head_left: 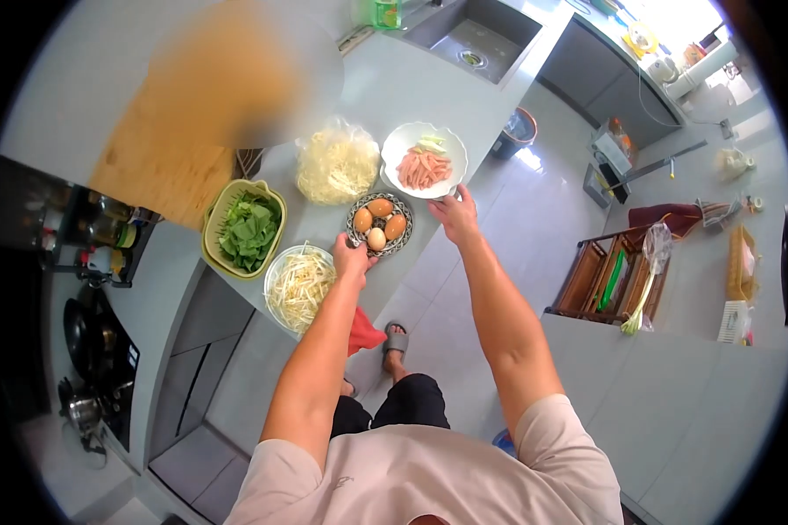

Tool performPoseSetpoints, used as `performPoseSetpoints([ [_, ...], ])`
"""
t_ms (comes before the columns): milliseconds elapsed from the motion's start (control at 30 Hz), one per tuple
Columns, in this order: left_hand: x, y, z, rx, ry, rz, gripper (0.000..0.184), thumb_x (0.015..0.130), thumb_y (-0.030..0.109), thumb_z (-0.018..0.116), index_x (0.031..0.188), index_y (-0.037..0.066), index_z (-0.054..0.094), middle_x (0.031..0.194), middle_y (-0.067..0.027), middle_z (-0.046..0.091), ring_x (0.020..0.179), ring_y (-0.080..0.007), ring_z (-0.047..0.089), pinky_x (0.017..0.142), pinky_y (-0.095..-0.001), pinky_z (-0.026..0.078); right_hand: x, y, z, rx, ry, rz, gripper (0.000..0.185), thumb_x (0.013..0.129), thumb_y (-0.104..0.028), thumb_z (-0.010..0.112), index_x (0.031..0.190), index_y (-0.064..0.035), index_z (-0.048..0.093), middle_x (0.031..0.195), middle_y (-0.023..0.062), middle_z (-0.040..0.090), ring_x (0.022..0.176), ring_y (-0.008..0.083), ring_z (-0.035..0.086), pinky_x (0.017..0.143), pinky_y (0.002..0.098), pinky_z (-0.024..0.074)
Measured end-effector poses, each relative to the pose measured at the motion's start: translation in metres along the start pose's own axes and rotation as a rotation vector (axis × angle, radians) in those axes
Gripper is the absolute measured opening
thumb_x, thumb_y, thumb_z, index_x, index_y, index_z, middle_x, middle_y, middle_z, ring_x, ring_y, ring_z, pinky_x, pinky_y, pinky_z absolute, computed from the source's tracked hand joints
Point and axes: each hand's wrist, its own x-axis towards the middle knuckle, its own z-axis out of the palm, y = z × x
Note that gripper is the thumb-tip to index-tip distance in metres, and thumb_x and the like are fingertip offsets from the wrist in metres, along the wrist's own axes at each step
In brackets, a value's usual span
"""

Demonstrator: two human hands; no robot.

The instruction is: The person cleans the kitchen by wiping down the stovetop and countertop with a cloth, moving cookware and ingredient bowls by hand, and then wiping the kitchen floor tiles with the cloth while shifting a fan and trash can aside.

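Note:
My left hand (354,260) grips the near edge of a patterned bowl (356,206) that holds several brown eggs (380,207). With my right hand (457,215) I hold the rim of a white scalloped plate (455,150); sliced pink meat (424,169) and some pale green slices (431,143) lie on it. Bean sprouts (299,287) fill a round bowl left of my left hand. Farther left stands a yellow-green basket (207,243) of leafy greens (249,231). Behind the egg bowl is a clear plastic bag of pale noodles (336,163).
A wooden board (162,179) lies at the left, partly behind an orange-brown blur. The sink (483,44) is at the back of the counter (411,83). A bucket (514,133) stands on the floor to the right. Red cloth (364,334) hangs by the counter's near edge.

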Motion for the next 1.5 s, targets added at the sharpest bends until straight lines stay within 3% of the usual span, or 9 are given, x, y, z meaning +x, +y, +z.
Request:
performPoseSetpoints([
  [167, -0.001, 0.005, 0.006, 0.0, 0.017, 0.009, 0.046, 0.101, -0.003, 0.058, 0.144, 0.009, 0.047, 0.125, -0.0153, 0.068, 0.089, -0.0247, 0.074, 0.064, -0.0369, 0.066, 0.012, -0.01, -0.002, -0.059, -0.161, 0.09, 0.088, 0.096, 0.017, 0.057, 0.17, -0.0106, 0.018, 0.138, 0.0259, 0.063, 0.11, 0.0334, 0.075, 0.088, 0.0385, 0.0672],
  [267, 0.007, 0.002, 0.004, -0.023, 0.038, 0.026, 0.042, 0.101, -0.004, 0.055, 0.141, 0.008, 0.048, 0.125, -0.0156, 0.069, 0.088, -0.025, 0.074, 0.064, -0.0373, 0.066, 0.012, -0.012, -0.006, -0.078, -0.136, 0.093, 0.083, 0.094, 0.019, 0.058, 0.166, -0.0103, 0.027, 0.128, 0.0242, 0.07, 0.099, 0.0317, 0.079, 0.068, 0.0292, 0.0638],
  [467, 0.004, 0.004, -0.006, -0.075, 0.045, 0.026, 0.042, 0.1, -0.004, 0.054, 0.14, 0.008, 0.048, 0.127, -0.016, 0.068, 0.088, -0.0249, 0.074, 0.063, -0.0376, 0.065, -0.012, -0.012, -0.02, -0.108, -0.067, 0.106, 0.087, 0.093, 0.02, 0.058, 0.169, -0.0107, 0.029, 0.126, 0.0234, 0.071, 0.096, 0.031, 0.079, 0.065, 0.0286, 0.0636],
  [633, -0.005, 0.014, -0.014, 0.011, 0.066, 0.032, 0.043, 0.1, -0.002, 0.053, 0.142, 0.01, 0.048, 0.128, -0.0146, 0.068, 0.09, -0.0242, 0.073, 0.063, -0.0374, 0.065, -0.052, -0.017, -0.049, -0.263, -0.044, 0.175, 0.086, 0.097, 0.008, 0.063, 0.17, -0.0178, 0.027, 0.131, 0.0197, 0.07, 0.101, 0.0314, 0.077, 0.081, 0.0385, 0.0648],
  [733, -0.003, 0.013, -0.012, 0.015, 0.069, 0.033, 0.044, 0.1, -0.002, 0.053, 0.143, 0.01, 0.047, 0.128, -0.0147, 0.067, 0.089, -0.0242, 0.074, 0.062, -0.0367, 0.064, -0.066, -0.016, -0.048, -0.104, -0.081, 0.218, 0.089, 0.097, 0.008, 0.061, 0.172, -0.0207, 0.024, 0.126, 0.0172, 0.071, 0.099, 0.0299, 0.077, 0.084, 0.0401, 0.0632],
  [933, 0.002, 0.007, -0.01, 0.015, 0.129, 0.037, 0.046, 0.099, -0.005, 0.052, 0.142, 0.01, 0.046, 0.129, -0.0157, 0.067, 0.087, -0.0252, 0.074, 0.061, -0.035, 0.063, -0.014, 0.006, -0.083, -0.006, -0.302, 0.206, 0.091, 0.096, 0.009, 0.057, 0.173, -0.0206, 0.021, 0.135, 0.0176, 0.064, 0.104, 0.0289, 0.072, 0.079, 0.0353, 0.0608],
  [1133, 0.005, 0.008, -0.012, -0.005, 0.152, 0.038, 0.045, 0.098, -0.006, 0.051, 0.14, 0.01, 0.048, 0.127, -0.0161, 0.067, 0.085, -0.0251, 0.073, 0.06, -0.0357, 0.063, -0.052, -0.038, -0.059, -0.134, -0.171, 0.341, 0.077, 0.095, -0.007, 0.059, 0.167, -0.0135, 0.033, 0.128, 0.0136, 0.067, 0.1, 0.0288, 0.073, 0.082, 0.0368, 0.0618],
  [1233, 0.003, 0.009, -0.012, -0.016, 0.158, 0.057, 0.044, 0.098, -0.006, 0.051, 0.139, 0.01, 0.049, 0.127, -0.0165, 0.067, 0.086, -0.0255, 0.073, 0.06, -0.0362, 0.063, -0.047, -0.03, -0.04, -0.316, -0.086, 0.2, 0.067, 0.095, -0.014, 0.061, 0.159, -0.0113, 0.042, 0.127, 0.0121, 0.069, 0.102, 0.0291, 0.074, 0.084, 0.0371, 0.062],
  [1500, -0.008, 0.021, -0.026, -0.017, 0.171, 0.057, 0.045, 0.097, -0.006, 0.051, 0.139, 0.01, 0.048, 0.126, -0.0166, 0.067, 0.091, -0.0268, 0.073, 0.062, -0.0383, 0.063, -0.021, -0.014, -0.057, -0.449, 0.003, 0.064, 0.05, 0.094, -0.012, 0.062, 0.144, -0.0098, 0.054, 0.108, 0.0107, 0.073, 0.077, 0.0217, 0.075, 0.055, 0.0286, 0.0486],
])
